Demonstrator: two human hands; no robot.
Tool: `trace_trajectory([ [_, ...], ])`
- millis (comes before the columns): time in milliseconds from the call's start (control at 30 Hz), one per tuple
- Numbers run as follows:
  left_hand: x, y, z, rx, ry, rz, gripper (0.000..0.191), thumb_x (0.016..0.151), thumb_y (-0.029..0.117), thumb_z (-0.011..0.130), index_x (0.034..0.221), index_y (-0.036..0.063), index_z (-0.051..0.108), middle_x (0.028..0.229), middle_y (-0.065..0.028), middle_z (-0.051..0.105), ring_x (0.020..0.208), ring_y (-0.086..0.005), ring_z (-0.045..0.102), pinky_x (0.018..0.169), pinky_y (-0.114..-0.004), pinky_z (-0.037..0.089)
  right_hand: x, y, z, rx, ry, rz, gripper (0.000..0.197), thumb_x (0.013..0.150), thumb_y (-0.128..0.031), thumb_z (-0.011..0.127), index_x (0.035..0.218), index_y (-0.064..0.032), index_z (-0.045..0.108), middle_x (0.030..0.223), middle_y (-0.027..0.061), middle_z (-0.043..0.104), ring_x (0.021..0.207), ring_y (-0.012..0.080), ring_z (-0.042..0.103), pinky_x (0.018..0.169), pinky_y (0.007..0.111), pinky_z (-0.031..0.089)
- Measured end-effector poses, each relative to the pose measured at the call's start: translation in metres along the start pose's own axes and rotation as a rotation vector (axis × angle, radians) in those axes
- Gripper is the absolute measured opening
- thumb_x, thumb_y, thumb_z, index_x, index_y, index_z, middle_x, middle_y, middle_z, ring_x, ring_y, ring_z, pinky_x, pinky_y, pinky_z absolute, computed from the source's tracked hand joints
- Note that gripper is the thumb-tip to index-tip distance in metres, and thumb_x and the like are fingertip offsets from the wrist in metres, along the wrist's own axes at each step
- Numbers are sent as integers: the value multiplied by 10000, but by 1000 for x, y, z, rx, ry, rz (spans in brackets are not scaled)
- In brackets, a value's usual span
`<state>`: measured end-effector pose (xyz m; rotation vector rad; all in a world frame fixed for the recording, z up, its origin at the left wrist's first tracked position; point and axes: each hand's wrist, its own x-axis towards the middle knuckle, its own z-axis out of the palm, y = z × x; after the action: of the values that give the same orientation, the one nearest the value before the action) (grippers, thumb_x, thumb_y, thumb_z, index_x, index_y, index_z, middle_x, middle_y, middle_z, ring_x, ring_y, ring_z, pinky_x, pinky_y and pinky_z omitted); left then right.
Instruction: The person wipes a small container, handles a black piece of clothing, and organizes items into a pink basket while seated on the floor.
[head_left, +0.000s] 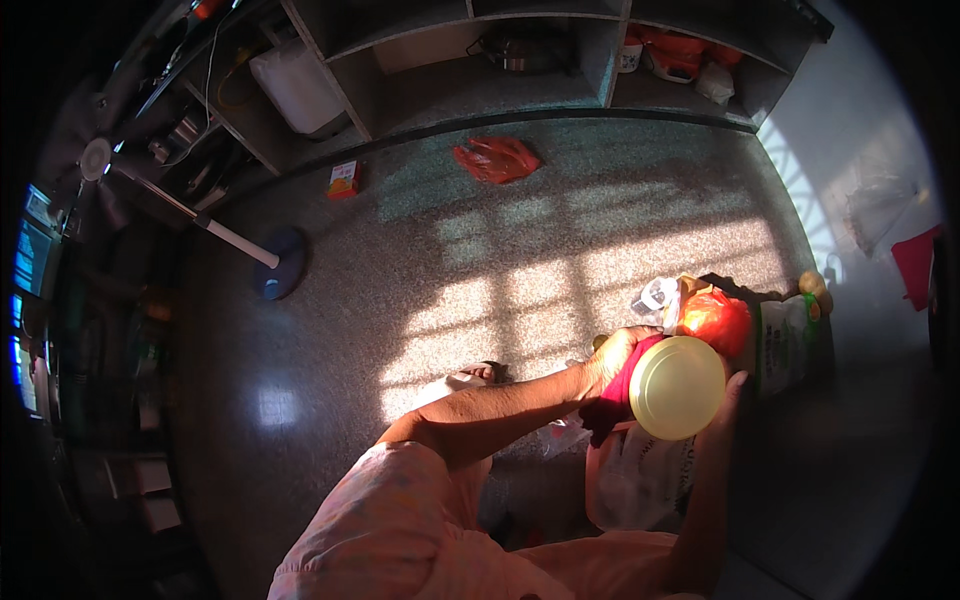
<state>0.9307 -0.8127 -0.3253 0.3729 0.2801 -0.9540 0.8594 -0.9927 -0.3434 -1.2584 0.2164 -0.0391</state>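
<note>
A round container with a pale yellow lid (677, 388) is held up before me, its lid turned towards the camera and its body hidden beneath. My left hand (616, 360) grips a magenta cloth (624, 386) and presses it against the container's left side. On the right side, my right hand (727, 401) holds the container, fingers mostly hidden behind it. Below is a pink bin (592, 480) lined with a printed plastic bag (645, 476). Just beyond the lid sits a red plastic bag (716, 321).
A white bag with green edging (786, 341) and some potatoes (814, 289) stand by the right wall. A red bag (496, 159) and a small box (343, 180) lie on the floor near the shelving (480, 97). A pedestal fan (247, 244) is at left.
</note>
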Motion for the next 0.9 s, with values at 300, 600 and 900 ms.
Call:
trace_trajectory([
  [300,21,7,-13,-283,-140,225,413,856,349,372,1014,3,532,934,-159,600,829,-261,578,763,-373,474,-28,-2,52,99,197,74,638,857,-450,413,1346,-134,151,1310,148,276,1189,292,325,981,464,260],
  [600,22,-30,-18,265,162,688,261,894,234,447,1012,28,555,862,-39,595,777,-110,542,717,-253,447,-22,1,72,241,356,15,487,840,-310,466,1200,1,361,1166,148,423,1097,261,408,932,346,323],
  [900,-11,4,10,549,-77,631,259,892,249,462,904,26,594,784,-26,608,725,-66,550,639,-226,457,-19,-42,33,-113,-153,38,515,668,-289,551,1069,28,486,987,111,537,883,212,527,738,303,422],
])
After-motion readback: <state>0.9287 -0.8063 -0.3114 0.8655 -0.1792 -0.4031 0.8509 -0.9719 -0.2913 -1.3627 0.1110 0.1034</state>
